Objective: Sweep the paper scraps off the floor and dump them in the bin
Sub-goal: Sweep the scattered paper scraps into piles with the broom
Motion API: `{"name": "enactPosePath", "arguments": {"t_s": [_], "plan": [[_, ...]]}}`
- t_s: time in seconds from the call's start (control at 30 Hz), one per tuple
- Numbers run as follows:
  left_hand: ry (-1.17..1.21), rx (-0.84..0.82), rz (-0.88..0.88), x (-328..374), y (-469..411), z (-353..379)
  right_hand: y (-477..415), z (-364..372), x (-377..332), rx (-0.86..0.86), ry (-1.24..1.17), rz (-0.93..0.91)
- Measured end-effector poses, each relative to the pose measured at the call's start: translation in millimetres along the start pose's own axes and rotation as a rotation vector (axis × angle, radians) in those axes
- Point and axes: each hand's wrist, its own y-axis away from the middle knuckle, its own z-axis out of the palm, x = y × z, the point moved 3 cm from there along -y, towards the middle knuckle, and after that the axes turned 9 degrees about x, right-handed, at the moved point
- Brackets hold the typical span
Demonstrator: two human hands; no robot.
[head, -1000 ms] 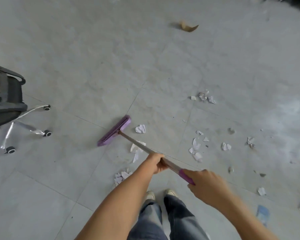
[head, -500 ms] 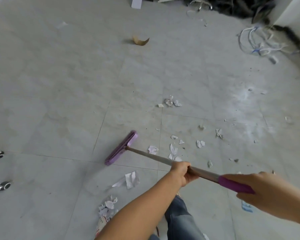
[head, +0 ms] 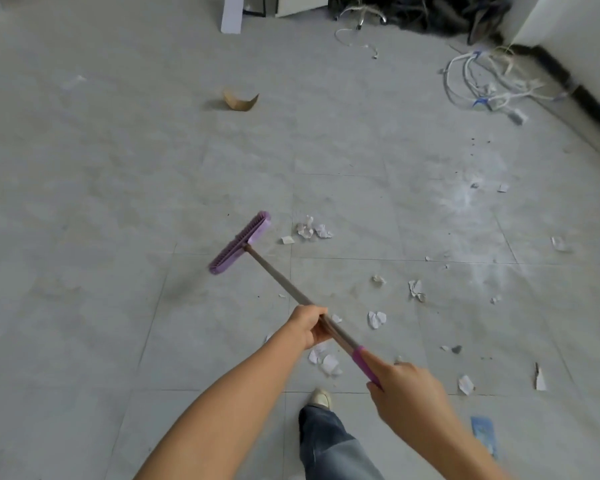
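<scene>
I hold a broom with a purple head (head: 240, 242) and a metal shaft (head: 278, 277). My left hand (head: 309, 324) grips the shaft midway. My right hand (head: 406, 393) grips the purple end grip. The head hovers just left of a small cluster of white paper scraps (head: 311, 230). More scraps lie scattered on the grey tiled floor: one (head: 377, 319) right of the shaft, some (head: 326, 361) under it near my hands, others (head: 416, 289) further right. No bin is in view.
A curled brown cardboard piece (head: 240, 100) lies further ahead. White cables (head: 483, 85) tangle at the far right by a black skirting board and wall. Dark clutter and a white panel (head: 231, 12) stand at the top. My shoe (head: 320, 398) and a blue scrap (head: 483, 432) are near.
The view has swung up and right; the office chair has left the frame. The broom head has moved forward to beside the far scrap cluster, past the scraps near my feet.
</scene>
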Motion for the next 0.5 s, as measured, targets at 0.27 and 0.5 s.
{"name": "enactPosePath", "arguments": {"t_s": [0.27,0.5], "plan": [[-0.161,0.088,0.063,63.5,-53.8,68.9,-91.7,-22.0,37.2,0.041,-0.187,0.090],[-0.267,0.149,0.055,118.0,-119.2,95.9,-173.9,-25.5,45.2,0.070,-0.219,0.130]]}}
